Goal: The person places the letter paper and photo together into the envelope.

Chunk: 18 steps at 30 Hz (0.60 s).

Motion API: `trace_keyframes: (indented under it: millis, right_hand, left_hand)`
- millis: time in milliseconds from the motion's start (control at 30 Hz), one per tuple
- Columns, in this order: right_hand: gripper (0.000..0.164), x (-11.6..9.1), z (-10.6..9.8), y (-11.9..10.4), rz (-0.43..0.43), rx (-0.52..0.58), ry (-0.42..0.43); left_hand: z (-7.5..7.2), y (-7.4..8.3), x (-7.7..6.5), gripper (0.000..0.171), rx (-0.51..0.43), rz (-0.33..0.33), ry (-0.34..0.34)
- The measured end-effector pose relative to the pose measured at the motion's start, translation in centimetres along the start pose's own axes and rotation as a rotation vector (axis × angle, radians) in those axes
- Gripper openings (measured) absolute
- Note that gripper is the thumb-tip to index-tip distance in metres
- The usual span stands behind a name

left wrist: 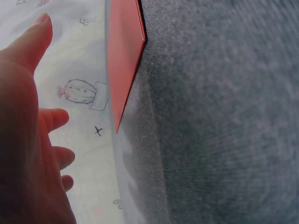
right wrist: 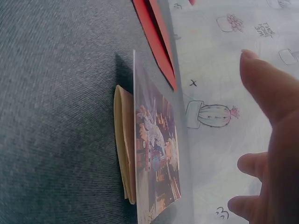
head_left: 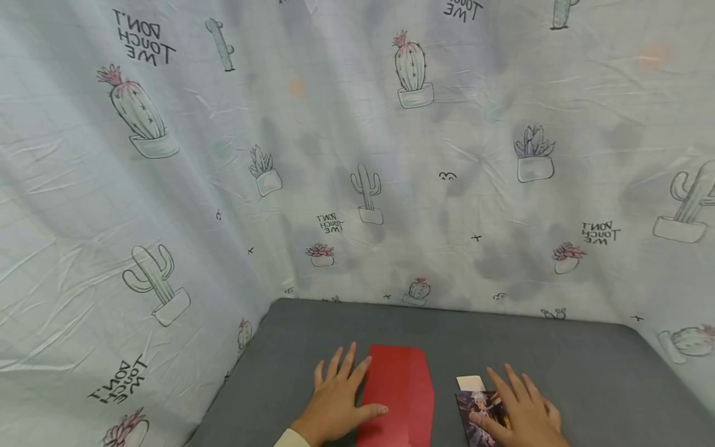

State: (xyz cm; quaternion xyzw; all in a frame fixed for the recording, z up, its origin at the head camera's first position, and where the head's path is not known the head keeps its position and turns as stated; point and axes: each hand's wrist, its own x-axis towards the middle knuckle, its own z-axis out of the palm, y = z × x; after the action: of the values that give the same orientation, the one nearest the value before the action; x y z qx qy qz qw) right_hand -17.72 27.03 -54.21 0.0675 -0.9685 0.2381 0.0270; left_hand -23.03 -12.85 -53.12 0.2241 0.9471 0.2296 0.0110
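Observation:
A red envelope (head_left: 399,379) lies on the grey table, its angled flap toward the right. Over its left edge my left hand (head_left: 337,402) is held with fingers spread; the left wrist view shows a gap between that hand and the red paper (left wrist: 125,51). To the right is a glossy picture card (head_left: 475,413) printed with a light-haired figure. A folded cream paper (head_left: 470,383) sticks out beneath it, its fold (right wrist: 122,140) plain in the right wrist view. My right hand (head_left: 525,413) hovers above the card's right side, fingers apart, holding nothing.
The grey table surface (head_left: 313,323) extends around the papers. A whitish curtain (head_left: 335,136) printed with potted cacti and mirrored lettering hangs behind the table and along its left and right sides.

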Motion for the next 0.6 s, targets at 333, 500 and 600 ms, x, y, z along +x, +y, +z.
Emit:
trace_keyframes:
  millis: [333,500,600]
  right_hand:
    - [0.089,0.3,-1.4,0.0,0.093,0.141,-0.126]
    - [0.082,0.3,-2.2,-0.4,0.116,0.352,-0.150]
    - [0.081,0.4,-2.5,-0.4,0.126,0.445,-0.156]
  left_hand:
    - [-0.3,0.7,0.1,0.102,-0.019,-0.004,0.009]
    - [0.3,1.0,0.4,0.104,-0.047,-0.022,0.048]
    - [0.8,1.3,0.8,0.106,-0.068,-0.042,0.061]
